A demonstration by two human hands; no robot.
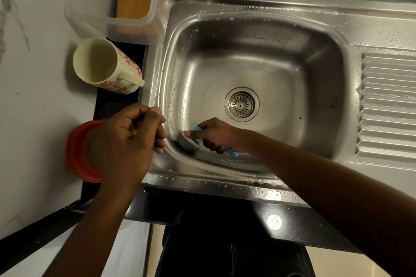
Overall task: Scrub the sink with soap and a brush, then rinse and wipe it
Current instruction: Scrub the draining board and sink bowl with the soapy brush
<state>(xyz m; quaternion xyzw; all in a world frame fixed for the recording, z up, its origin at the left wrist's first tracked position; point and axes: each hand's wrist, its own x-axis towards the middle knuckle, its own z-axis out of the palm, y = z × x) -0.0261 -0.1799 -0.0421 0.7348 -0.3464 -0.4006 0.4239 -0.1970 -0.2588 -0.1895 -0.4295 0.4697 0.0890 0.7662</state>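
- Brush (191,139): blue, gripped by right hand (216,136); bristles against sink (315,74) wall, near-left of drain (241,104); handle runs rightward.
- Left hand (126,139): fingers curled, seemingly empty, left of drain, over rim.

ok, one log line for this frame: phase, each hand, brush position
phase: scrubbing | right hand: grips blue brush | brush: near-left corner of sink basin | left hand: curled at sink's left rim, holds nothing
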